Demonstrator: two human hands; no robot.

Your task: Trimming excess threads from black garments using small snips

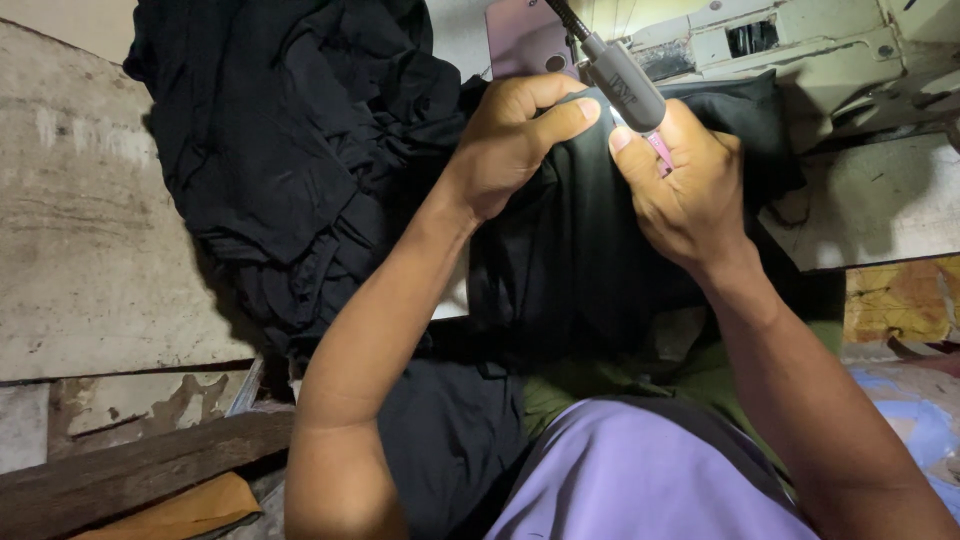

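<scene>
I see left hand (pixel 505 140) fingers closed on black cloth (pixel 570 240) | right hand (pixel 680 190) fingers pinching same cloth, beside grey lamp head (pixel 625 85) | worn worktop (pixel 90 250)

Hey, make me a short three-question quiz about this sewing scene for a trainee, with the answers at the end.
1. True or false: both hands grip the black fabric.
2. What is pinched in the right hand besides the cloth? A) a small pink tool B) a ruler C) a spool
3. Where does the black pile lie relative to the left hand?

Key
1. True; both hands pinch it beneath the grey lamp head.
2. A; only the pink tool's end shows, so its kind is unclear.
3. To the left hand's left, on the worn table.
</scene>
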